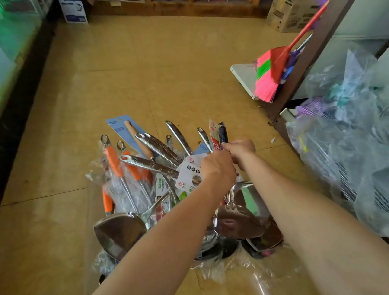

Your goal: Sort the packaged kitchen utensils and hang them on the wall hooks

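Left hand (217,169) and right hand (240,150) grip bagged utensils (129,179).

1. At centre left we see orange handles (114,162), and above them a light blue card (119,128).
2. Lower centre, we note a mirror-silver spatula (238,222); above it, a dark blue handle (222,132).
3. Right: a broom (269,75) with pink-and-green banded bristles and a red head.
4. The floor (155,67) is tan.

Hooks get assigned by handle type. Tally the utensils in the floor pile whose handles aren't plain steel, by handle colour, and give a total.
orange-handled utensils: 3
wooden-handled utensil: 1
dark-handled utensil: 1, gripped by the right hand
Total: 5
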`<state>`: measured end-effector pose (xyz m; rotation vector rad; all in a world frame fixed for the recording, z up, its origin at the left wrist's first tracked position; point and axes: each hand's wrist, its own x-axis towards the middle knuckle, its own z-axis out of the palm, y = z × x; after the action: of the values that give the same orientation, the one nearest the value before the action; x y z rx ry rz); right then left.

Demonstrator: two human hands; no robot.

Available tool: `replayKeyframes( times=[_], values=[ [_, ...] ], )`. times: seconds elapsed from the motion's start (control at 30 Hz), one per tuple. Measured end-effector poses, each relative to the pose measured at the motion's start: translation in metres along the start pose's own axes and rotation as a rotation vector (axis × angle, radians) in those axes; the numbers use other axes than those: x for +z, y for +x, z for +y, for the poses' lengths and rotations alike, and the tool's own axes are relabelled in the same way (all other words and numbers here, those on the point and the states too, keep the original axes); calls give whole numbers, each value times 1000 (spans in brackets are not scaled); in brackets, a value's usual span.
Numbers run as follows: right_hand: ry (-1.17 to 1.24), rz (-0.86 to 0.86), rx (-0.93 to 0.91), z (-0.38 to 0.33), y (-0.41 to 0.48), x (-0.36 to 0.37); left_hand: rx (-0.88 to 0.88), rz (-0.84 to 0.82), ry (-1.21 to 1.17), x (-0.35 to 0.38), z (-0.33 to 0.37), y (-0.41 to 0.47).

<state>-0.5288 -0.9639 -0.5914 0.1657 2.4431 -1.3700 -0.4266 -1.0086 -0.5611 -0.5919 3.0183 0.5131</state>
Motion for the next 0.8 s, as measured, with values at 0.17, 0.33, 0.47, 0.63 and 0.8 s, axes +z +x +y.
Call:
replayKeyframes(
  times=[0.17,0.33,0.47,0.63,0.8],
  values=[
    [46,-13,28,-3,-5,-1,-57,-23,-77,0,3,-3],
    [113,-17,-3,-11,-16,-7,-117,-13,-166,1,0,-1],
    [198,-16,-37,-21,-24,-16,-143,11,-226,-4,2,-9],
    [272,-21,-65,-30,-32,-28,-187,24,-318,-16,9,-14],
    [256,9,-135,-39,-42,-46,-149,-23,-477,-30,16,-22]
  ],
)
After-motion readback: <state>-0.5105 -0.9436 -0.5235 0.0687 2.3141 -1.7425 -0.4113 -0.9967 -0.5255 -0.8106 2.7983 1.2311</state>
